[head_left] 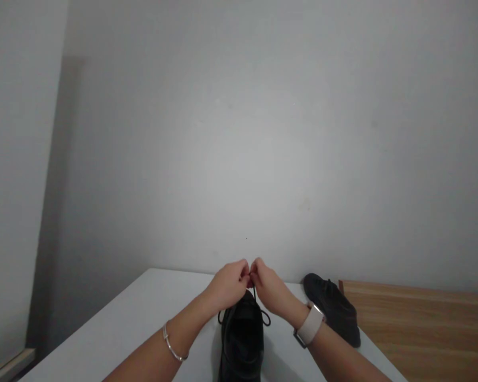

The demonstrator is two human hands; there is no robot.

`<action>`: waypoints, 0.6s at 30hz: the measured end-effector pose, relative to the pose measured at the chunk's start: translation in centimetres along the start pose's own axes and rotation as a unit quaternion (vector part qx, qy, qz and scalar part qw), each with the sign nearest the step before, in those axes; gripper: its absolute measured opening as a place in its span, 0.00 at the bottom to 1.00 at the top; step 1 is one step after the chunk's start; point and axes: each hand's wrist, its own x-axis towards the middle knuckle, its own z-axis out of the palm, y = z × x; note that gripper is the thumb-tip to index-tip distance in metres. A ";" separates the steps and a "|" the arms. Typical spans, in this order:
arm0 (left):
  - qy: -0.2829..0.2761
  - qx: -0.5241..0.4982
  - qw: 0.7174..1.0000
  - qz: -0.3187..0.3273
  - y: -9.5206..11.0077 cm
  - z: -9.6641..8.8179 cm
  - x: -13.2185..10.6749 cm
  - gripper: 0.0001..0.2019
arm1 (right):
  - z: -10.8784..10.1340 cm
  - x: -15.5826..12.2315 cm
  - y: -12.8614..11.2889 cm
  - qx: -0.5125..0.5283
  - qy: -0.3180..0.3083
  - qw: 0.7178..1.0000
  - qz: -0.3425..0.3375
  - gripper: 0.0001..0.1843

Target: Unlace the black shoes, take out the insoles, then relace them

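Observation:
A black lace-up shoe (242,339) stands on the white table right in front of me, its toe pointing away and its opening towards me. Above its toe end, my left hand (233,281) and my right hand (265,281) meet, fingertips pinched together. Between them runs a thin black shoelace (254,293), drawn up from the shoe. Loops of lace hang at both sides of the shoe. Both hands are closed on the lace; the exact grip of each fingertip is partly hidden.
A second black shoe (332,307) lies at the table's right edge, beyond my right wrist. The white table (155,302) reaches back to a grey wall (247,159). On the right is a wood-grain surface (418,329).

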 end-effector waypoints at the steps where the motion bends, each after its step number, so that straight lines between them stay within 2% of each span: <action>1: 0.023 -0.075 0.997 0.012 0.5 -1.1 0.3 0.05 | -1.0 0.4 -0.6 0.080 0.022 0.996 -0.013 0.05; 4: 0.112 -0.284 0.952 0.024 1.8 -4.3 1.1 0.03 | -4.4 1.1 -2.4 0.278 0.107 0.952 -0.067 0.03; 6: 0.172 -0.356 0.918 0.026 2.2 -6.1 1.4 0.05 | -6.4 1.3 -3.2 0.342 0.171 0.918 -0.107 0.05; 9: 0.243 -0.378 0.893 0.029 1.5 -7.5 1.5 0.07 | -8.2 1.2 -2.7 0.356 0.255 0.889 -0.131 0.07; 12: 0.280 -0.318 0.906 0.010 -0.3 -7.6 1.2 0.05 | -8.1 1.0 -0.7 0.318 0.303 0.893 -0.102 0.06; 14: 0.267 -0.233 0.935 -0.012 -1.4 -7.1 0.8 0.05 | -7.5 0.6 0.6 0.245 0.300 0.919 -0.067 0.05; 15: 0.241 -0.181 0.953 -0.023 -1.9 -6.7 0.6 0.06 | -7.0 0.3 1.2 0.196 0.282 0.938 -0.051 0.04; 18: 0.090 -0.052 0.993 -0.048 -3.1 -5.1 -0.7 0.10 | -5.3 -0.8 2.1 0.049 0.163 0.985 -0.012 0.08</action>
